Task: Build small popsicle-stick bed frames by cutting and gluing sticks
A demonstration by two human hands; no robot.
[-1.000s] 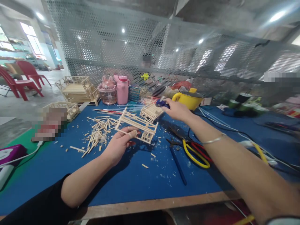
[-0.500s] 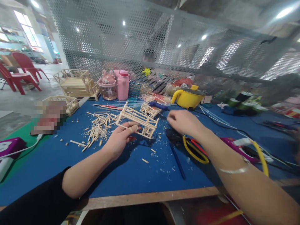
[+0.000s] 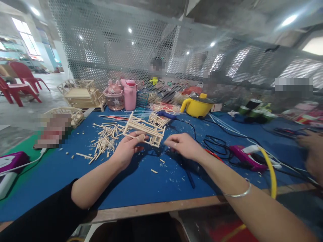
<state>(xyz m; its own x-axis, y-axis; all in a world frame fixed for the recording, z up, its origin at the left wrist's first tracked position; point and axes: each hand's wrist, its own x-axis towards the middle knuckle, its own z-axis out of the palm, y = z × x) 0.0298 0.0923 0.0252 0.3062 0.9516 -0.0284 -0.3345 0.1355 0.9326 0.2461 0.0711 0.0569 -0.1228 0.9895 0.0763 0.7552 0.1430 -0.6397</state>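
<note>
My left hand (image 3: 127,148) grips a small wooden stick frame (image 3: 146,128) by its near edge, tilted above the blue table mat. My right hand (image 3: 184,145) is beside the frame's right end, its fingers pinched together; what they hold, if anything, is too small to make out. Behind the frame a blue glue gun (image 3: 168,116) rests by a second small stick frame (image 3: 157,120). A heap of cut wooden sticks (image 3: 104,139) lies left of my left hand. Partly under my right hand is a dark blue rod (image 3: 191,179).
A yellow pot (image 3: 198,107), a pink flask (image 3: 130,95) and a clear pink tub (image 3: 114,99) line the back before a perforated metal screen. Cables run to a purple power strip (image 3: 248,159). Larger stick frames (image 3: 80,94) stand back left. Another person's hand (image 3: 313,148) is at the right.
My right hand has moved left and slightly down, from near the glue gun to the frame's right end. My left hand still holds the frame in about the same place.
</note>
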